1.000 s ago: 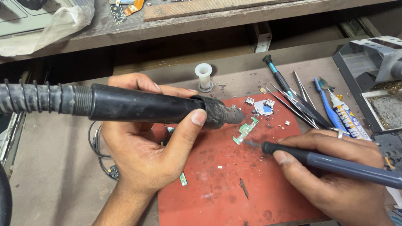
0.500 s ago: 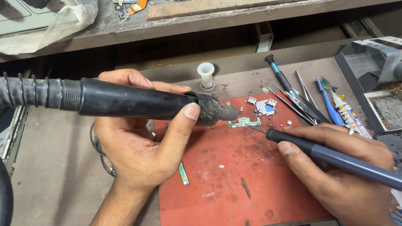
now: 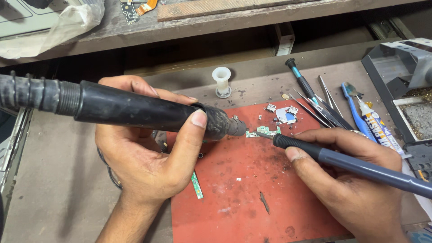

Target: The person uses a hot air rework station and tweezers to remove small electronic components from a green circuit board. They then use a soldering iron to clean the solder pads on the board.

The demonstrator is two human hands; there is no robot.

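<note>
My left hand (image 3: pixel 144 157) grips a thick black hot-air wand (image 3: pixel 135 112) with a ribbed hose at the left; its metal nozzle (image 3: pixel 236 127) points right, just beside a small green circuit board (image 3: pixel 265 131) on the red mat (image 3: pixel 252 198). My right hand (image 3: pixel 351 180) holds a grey-handled soldering iron (image 3: pixel 360 164) like a pen. Its thin tip touches the green board from the right.
A thin green strip (image 3: pixel 197 185) lies on the mat below my left hand. Small board pieces (image 3: pixel 284 114), tweezers (image 3: pixel 326 110), a screwdriver (image 3: pixel 299 78), a blue tool (image 3: pixel 353 108) and a glue tube (image 3: pixel 378 128) lie at the back right. A white spool (image 3: pixel 222 81) stands behind the mat.
The green board has shifted slightly up the mat. The nozzle and the iron's tip have closed in on it, and the iron now touches the board.
</note>
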